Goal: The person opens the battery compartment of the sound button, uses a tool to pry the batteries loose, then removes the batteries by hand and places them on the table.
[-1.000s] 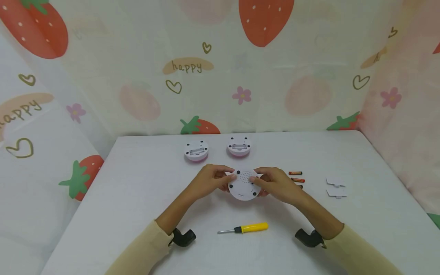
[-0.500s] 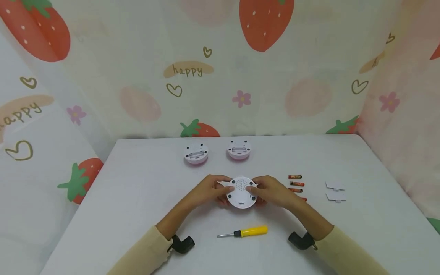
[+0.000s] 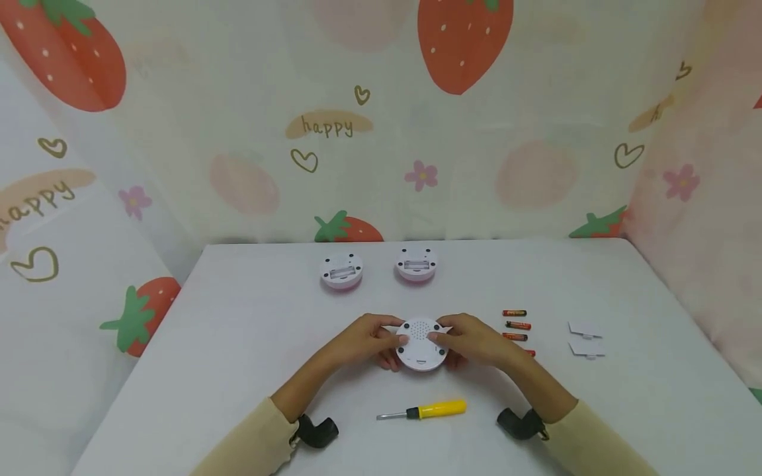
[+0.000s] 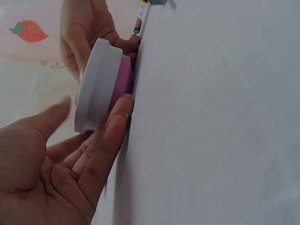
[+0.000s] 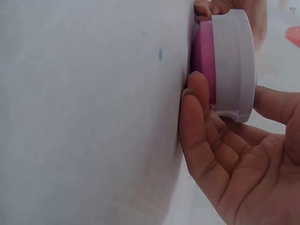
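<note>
A round device (image 3: 421, 356) with a white perforated base and dark feet sits between both hands, base up, in the head view. Its pink lower part shows beneath the white shell (image 4: 97, 86) in the left wrist view. My left hand (image 3: 376, 340) grips its left edge, fingers against the pink side; in the left wrist view the left thumb (image 4: 56, 117) stands slightly off the base. On the right edge my right hand (image 3: 470, 339) holds it, thumb over the base and fingers (image 5: 194, 124) low beside the pink part. The device is at or just above the tabletop.
Two similar devices (image 3: 342, 272) with open battery bays stand at the back. Nearer lies a yellow-handled screwdriver (image 3: 440, 409). Several batteries (image 3: 516, 325) lie right of the right hand, the closest partly hidden. Farther right are two white covers (image 3: 586, 329).
Both hands have brought the device lower and slightly nearer the person, still gripping it. More of the batteries shows beside the right hand. The head view has shifted a little.
</note>
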Available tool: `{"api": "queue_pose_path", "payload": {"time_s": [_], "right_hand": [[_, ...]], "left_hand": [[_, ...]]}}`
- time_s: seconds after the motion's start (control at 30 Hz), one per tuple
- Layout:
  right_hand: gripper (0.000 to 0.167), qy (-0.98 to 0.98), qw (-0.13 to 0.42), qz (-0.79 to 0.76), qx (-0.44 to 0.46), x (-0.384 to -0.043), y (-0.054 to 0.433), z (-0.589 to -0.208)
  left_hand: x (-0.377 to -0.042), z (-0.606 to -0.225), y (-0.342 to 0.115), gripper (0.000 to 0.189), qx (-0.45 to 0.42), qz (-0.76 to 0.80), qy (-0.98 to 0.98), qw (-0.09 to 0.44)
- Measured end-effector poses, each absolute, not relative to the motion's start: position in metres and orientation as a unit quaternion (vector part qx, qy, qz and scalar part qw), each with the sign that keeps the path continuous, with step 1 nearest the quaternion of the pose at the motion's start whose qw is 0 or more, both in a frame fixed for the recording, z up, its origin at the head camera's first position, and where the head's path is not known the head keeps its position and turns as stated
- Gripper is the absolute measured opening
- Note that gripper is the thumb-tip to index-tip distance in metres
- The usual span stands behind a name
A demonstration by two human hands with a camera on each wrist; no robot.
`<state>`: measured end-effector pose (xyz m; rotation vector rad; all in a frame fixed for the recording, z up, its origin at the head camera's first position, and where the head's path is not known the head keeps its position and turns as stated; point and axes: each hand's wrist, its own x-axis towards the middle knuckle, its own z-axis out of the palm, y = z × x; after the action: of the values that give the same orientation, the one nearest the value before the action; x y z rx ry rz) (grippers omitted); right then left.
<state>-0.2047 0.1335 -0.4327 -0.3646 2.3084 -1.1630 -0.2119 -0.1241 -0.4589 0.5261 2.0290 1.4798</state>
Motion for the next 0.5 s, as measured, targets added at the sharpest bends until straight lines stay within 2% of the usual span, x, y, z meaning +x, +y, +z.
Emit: {"api": "queue_pose_path", "payload": {"time_s": [0.27, 0.5], "right_hand": [[0.049, 0.85, 0.267, -0.43, -0.144, -0.2041, 0.134, -0.437], [0.04, 0.852, 0.264, -0.423, -0.158, -0.2049, 0.134, -0.4386]], "left_hand": [[-0.207, -0.4577, -0.1298, 0.051, 0.216, 0.525, 0.786, 0.244], [-0.2064, -0.4578, -0.1279, 0.068, 0.259, 0.485, 0.809, 0.207]]}}
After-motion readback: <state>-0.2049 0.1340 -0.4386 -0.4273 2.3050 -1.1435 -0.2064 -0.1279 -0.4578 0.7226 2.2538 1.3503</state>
